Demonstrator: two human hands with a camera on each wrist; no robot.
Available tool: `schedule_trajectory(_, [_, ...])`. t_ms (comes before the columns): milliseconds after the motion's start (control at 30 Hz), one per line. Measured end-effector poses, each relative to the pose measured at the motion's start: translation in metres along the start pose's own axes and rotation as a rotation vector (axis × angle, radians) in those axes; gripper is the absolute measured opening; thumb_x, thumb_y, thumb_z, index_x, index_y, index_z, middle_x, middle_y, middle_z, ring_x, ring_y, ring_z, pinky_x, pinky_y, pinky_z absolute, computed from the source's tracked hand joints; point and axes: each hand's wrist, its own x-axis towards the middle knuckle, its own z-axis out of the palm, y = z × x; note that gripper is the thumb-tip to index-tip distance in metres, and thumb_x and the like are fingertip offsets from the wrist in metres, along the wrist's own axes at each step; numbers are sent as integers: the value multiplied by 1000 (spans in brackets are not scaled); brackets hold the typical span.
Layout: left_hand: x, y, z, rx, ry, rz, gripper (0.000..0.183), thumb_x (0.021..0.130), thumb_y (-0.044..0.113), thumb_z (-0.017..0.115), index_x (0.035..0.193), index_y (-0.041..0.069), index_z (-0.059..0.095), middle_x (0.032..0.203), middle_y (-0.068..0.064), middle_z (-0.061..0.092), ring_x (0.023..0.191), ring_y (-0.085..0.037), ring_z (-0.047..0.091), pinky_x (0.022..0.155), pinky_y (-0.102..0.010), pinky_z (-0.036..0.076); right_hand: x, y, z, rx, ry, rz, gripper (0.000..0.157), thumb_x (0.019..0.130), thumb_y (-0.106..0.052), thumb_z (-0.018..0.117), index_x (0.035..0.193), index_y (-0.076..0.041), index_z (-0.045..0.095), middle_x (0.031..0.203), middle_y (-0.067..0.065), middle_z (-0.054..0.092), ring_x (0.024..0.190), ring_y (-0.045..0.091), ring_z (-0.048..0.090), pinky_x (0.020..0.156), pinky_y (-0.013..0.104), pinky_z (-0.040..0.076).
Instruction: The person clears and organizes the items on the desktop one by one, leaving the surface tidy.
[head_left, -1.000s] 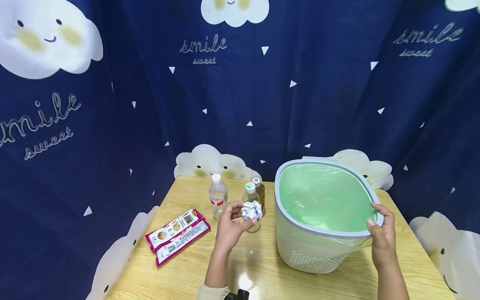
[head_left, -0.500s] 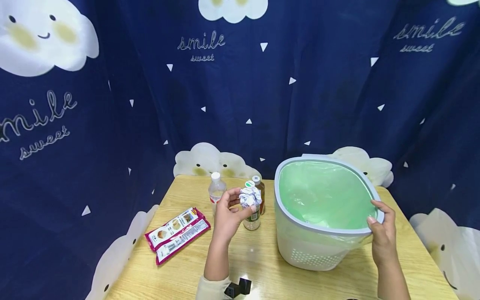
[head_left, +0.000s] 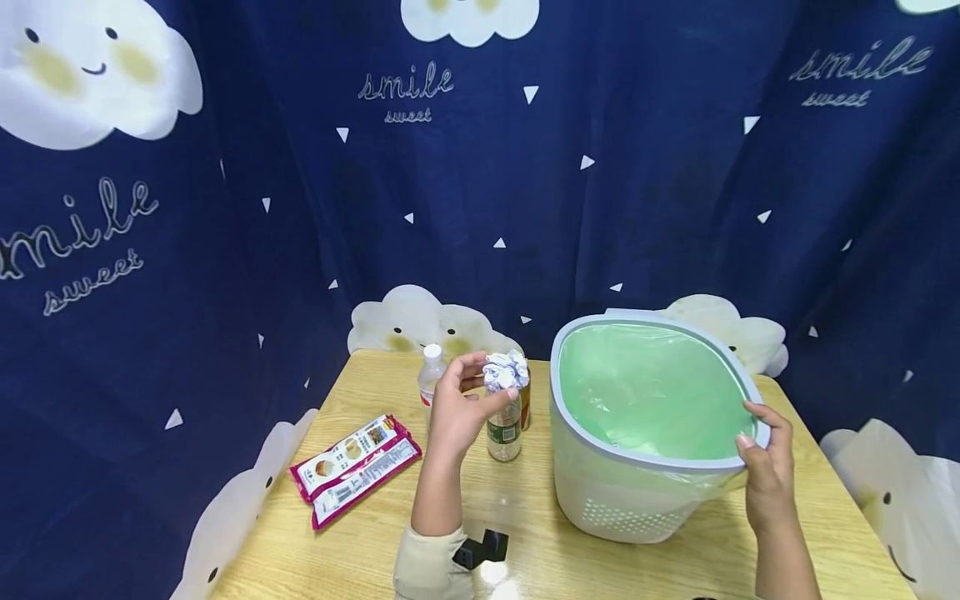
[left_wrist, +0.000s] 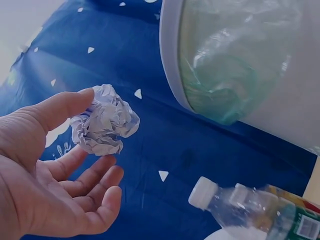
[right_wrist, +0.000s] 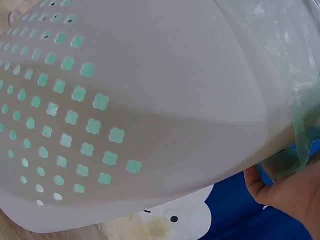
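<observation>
My left hand (head_left: 463, 408) pinches a crumpled paper ball (left_wrist: 106, 121) between thumb and fingers, raised in front of the bottles and left of the bin. With my right hand (head_left: 768, 467) I grip the right rim of a white trash can (head_left: 630, 508), thumb on top of the rim. A green plastic bag (head_left: 652, 392) lines the can and folds over its grey-blue rim. In the right wrist view the can's perforated wall fills most of the picture, and part of the hand (right_wrist: 287, 197) shows beneath the liner's loose edge.
A green-labelled clear bottle (head_left: 504, 437) stands behind the paper ball, with a brown bottle (head_left: 526, 408) partly hidden beside it. Left of them is a white-capped bottle (head_left: 432, 362). A magenta-edged snack packet (head_left: 356, 471) lies on the wooden table (head_left: 360, 567).
My left hand has lifted the paper ball upward, to the height of the bottle caps. The right hand keeps its grip on the trash can's rim.
</observation>
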Motion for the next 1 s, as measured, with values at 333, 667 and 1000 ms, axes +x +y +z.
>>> schedule_trajectory(333, [16, 18, 9, 39, -92, 4, 57, 68, 7, 81, 119, 6, 57, 111, -10, 58, 96, -26, 52, 81, -38, 44, -3, 3, -1, -5, 0, -5, 43, 82, 1, 36, 124, -3, 46, 126, 10, 36, 106, 19, 39, 83, 20, 34])
schedule_trajectory(667, [34, 29, 22, 91, -237, -69, 58, 67, 2, 80, 119, 10, 56, 110, -8, 57, 95, -24, 54, 78, -36, 46, 1, 1, -2, 15, -7, -8, 44, 82, 1, 37, 125, -4, 46, 127, 11, 35, 104, 19, 41, 81, 20, 37])
schedule_trajectory(1000, [54, 44, 36, 84, -429, -65, 55, 66, -8, 78, 115, 5, 57, 95, -12, 60, 85, -24, 58, 68, -29, 50, 0, 1, -1, 19, -6, 0, 43, 82, 1, 37, 124, -4, 46, 126, 11, 35, 105, 19, 40, 81, 20, 36])
